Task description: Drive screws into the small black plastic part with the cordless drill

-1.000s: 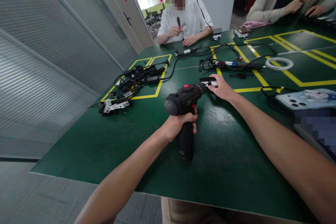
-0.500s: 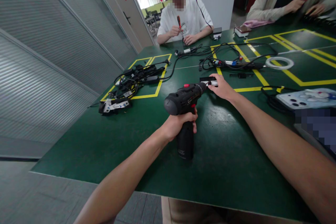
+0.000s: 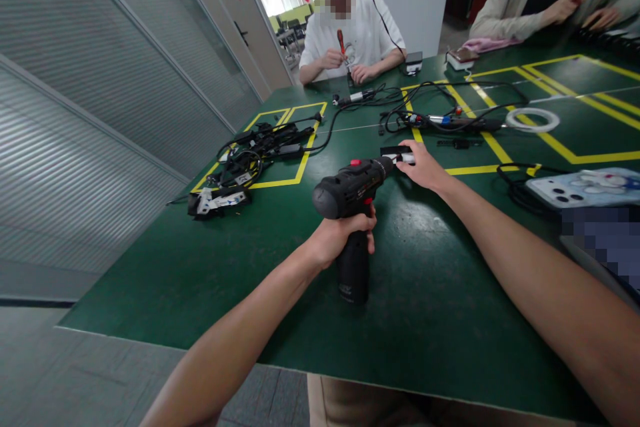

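My left hand (image 3: 343, 235) grips the handle of a black cordless drill (image 3: 350, 195) held over the green table (image 3: 225, 267), its nose pointing away and to the right. My right hand (image 3: 423, 165) holds a small black and white part (image 3: 397, 155) right at the drill's tip, pressed near the table top.
A tangle of black cables and adapters (image 3: 250, 155) lies at the left inside yellow tape marks. More cables and tools (image 3: 440, 121) and a white ring (image 3: 533, 120) lie beyond. A phone (image 3: 583, 188) rests at the right. A person with a red screwdriver (image 3: 341, 41) sits opposite; another person sits at the far right.
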`<act>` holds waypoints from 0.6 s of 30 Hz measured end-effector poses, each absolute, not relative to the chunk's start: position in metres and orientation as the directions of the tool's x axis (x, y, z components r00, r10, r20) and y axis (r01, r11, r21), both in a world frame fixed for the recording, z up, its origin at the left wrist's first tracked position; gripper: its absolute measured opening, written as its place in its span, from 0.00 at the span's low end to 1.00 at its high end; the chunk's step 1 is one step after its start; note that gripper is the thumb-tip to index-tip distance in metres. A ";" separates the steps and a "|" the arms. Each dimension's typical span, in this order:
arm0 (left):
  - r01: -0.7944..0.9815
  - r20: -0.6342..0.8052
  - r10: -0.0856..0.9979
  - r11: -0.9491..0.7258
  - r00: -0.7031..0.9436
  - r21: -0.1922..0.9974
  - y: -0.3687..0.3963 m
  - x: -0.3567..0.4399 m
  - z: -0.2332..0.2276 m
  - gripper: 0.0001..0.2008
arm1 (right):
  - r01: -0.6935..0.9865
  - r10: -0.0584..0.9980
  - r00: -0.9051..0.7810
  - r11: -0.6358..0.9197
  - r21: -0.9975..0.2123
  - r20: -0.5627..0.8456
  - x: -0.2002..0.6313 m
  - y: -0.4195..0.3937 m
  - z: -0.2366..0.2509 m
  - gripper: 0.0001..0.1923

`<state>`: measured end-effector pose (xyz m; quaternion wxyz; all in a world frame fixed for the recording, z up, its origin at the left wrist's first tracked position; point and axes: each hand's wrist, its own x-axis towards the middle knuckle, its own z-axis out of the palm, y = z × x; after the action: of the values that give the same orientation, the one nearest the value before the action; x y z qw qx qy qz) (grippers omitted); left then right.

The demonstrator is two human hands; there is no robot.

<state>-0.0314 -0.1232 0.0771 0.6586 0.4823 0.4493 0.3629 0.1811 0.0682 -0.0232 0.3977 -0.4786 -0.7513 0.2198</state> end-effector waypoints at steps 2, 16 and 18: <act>-0.046 -0.244 0.912 0.273 0.330 0.961 -0.123 -0.031 0.077 0.11 | 0.544 0.896 -0.227 0.442 -0.714 0.381 0.181 0.069 -0.024 0.25; -0.057 -0.240 0.915 0.272 0.325 0.961 -0.123 -0.030 0.077 0.10 | 0.546 0.895 -0.234 0.445 -0.710 0.381 0.182 0.068 -0.023 0.24; -0.055 -0.240 0.915 0.272 0.324 0.961 -0.123 -0.030 0.077 0.10 | 0.549 0.896 -0.233 0.441 -0.710 0.377 0.182 0.068 -0.023 0.24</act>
<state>-0.0304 -0.1227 0.0773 0.6586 0.4779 0.4496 0.3683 0.1820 0.0681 -0.0234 0.3914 -0.4797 -0.7533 0.2219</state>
